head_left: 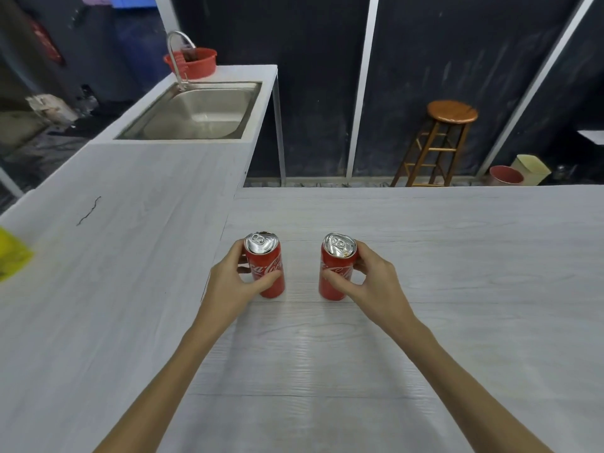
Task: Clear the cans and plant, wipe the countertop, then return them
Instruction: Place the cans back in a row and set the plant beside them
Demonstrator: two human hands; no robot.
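Note:
Two red cola cans stand upright on the pale wood-grain countertop (441,263), side by side and a hand's width apart. My left hand (233,282) wraps the left can (266,273), thumb in front and fingers behind. My right hand (372,279) grips the right can (336,273) the same way from its right side. Both cans' bases look to be touching the counter. A yellow cloth (11,255) lies blurred at the far left edge of the counter. No plant is in view.
A steel sink (199,116) with a curved tap (178,53) and a red basin (192,62) sits at the far end of the left counter. Beyond the counter's far edge stand a wooden stool (441,142), a pink bucket (506,175) and a yellow bin (531,168).

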